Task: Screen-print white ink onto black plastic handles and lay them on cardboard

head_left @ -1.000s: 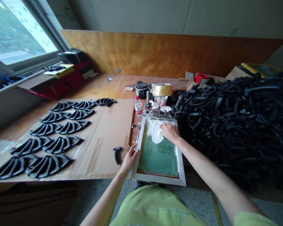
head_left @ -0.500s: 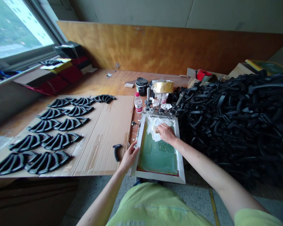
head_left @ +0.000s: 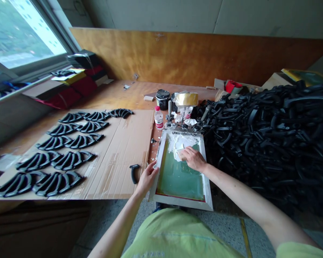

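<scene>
Your left hand (head_left: pixel 148 175) is closed on the left rail of the frame (head_left: pixel 206 186), fingers curled over the rail's top and the thumb on its outer side. Your right hand (head_left: pixel 193 158) is on the green mesh (head_left: pixel 181 179) in the frame's far half, fingers pressed together and pinching a pale scraper (head_left: pixel 181 153). Only the scraper's left end shows past your fingertips. It touches the mesh at the near edge of the white ink (head_left: pixel 176 141), which is smeared across the far end of the screen. The near half of the mesh is bare.

The frame lies flat at the table's near edge, right in front of you, with its far end at a clamp (head_left: pixel 181 126). Just left of it, on the cardboard (head_left: pixel 123 147), lies one black handle (head_left: pixel 134 173), near your left hand but not touching it. Farther left on the cardboard, more handles (head_left: pixel 67 143) lie in paired rows. Right of the frame, a big pile (head_left: pixel 271 139) of black handles comes close to the right rail. Beyond the clamp stand a small bottle (head_left: pixel 158 118), a black jar (head_left: pixel 162 98) and a roll of tape (head_left: pixel 186 98).
</scene>
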Available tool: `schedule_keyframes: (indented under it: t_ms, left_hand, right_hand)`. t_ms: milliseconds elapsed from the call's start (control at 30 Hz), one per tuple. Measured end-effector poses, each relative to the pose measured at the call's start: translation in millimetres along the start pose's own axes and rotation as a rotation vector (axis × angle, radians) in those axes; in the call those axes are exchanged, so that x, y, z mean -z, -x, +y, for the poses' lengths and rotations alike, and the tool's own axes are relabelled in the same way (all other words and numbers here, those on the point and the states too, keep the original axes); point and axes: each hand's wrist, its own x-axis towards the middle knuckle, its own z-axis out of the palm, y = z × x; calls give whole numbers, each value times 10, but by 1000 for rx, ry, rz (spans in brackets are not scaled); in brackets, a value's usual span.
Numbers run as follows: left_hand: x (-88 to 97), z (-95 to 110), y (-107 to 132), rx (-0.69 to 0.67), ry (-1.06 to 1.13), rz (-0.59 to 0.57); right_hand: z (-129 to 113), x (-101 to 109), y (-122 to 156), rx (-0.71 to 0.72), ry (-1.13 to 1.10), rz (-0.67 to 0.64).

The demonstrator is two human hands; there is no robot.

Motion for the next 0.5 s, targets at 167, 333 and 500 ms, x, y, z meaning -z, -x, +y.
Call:
schedule_keyframes:
  t_ms: [167,333,500]
  left_hand:
    - [2,114,45,23,56,-1]
    - [91,572,198,33,191,-59]
    - [95,1223,171,-101,320,10]
  right_hand:
    - [42,149,-66,46,-81,-55]
    - [322,428,-633,-209,-60,54]
    - [944,569,-343,-540,-123,347]
